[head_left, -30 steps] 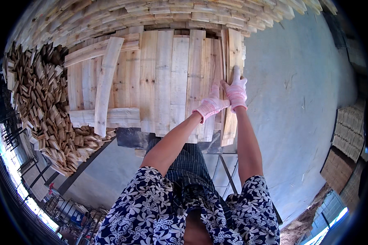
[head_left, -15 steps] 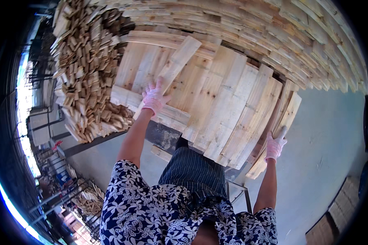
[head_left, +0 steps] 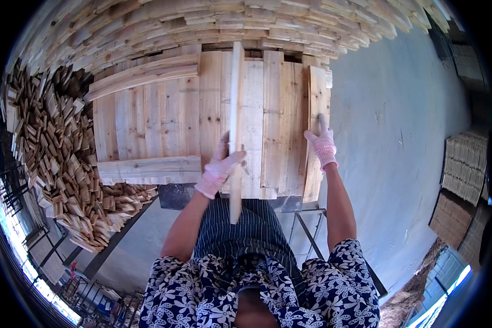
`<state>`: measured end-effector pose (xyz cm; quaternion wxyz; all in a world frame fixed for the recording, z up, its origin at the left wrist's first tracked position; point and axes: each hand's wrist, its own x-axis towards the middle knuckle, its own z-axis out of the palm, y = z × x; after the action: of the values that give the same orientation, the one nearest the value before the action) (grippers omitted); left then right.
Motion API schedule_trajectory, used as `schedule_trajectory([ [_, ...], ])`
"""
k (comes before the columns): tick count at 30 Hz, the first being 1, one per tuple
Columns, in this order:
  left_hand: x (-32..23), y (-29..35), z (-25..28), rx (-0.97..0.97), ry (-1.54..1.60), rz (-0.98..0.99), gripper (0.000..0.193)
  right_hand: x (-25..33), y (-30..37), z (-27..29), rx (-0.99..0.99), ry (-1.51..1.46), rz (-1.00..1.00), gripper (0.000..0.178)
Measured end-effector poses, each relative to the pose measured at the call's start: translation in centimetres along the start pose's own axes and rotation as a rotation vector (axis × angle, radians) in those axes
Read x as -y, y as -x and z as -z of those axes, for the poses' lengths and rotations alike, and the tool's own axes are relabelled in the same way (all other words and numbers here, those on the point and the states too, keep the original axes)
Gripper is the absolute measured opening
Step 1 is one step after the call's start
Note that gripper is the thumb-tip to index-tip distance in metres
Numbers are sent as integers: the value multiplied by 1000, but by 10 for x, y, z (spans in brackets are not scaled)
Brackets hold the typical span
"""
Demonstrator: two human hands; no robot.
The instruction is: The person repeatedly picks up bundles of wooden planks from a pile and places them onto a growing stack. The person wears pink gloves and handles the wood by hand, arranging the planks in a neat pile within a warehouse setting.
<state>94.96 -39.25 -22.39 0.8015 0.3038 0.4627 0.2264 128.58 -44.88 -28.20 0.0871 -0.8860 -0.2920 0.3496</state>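
A narrow wooden board is turned up on its edge above the flat layer of pale planks. My left hand, in a pinkish-white glove, grips that board near its lower part, thumb across its near side. At the right end of the layer lies another wooden board. My right hand, gloved alike, holds this board by its right edge, with the thumb on top and one finger stretched along the side. Its other fingers are mostly hidden.
Loose strips lie across the planks at the far left and near left. A big heap of short wood pieces stands to the left. Stacked boards rise along the far side. Bundled stacks stand at the right.
My left hand has brought its board rightward across the layer and tipped it from flat onto its edge. My right hand stays at the right-end board. The whole view has turned.
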Motion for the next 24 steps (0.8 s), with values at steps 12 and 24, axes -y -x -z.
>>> schedule_trajectory([
  [12,128,-43,-105,275,-681,1,80,-8,74,-3,234,-671,203,96],
  [24,107,46,-10,-151,-349,171,63,-52,-58,-8,-126,-41,11,71],
])
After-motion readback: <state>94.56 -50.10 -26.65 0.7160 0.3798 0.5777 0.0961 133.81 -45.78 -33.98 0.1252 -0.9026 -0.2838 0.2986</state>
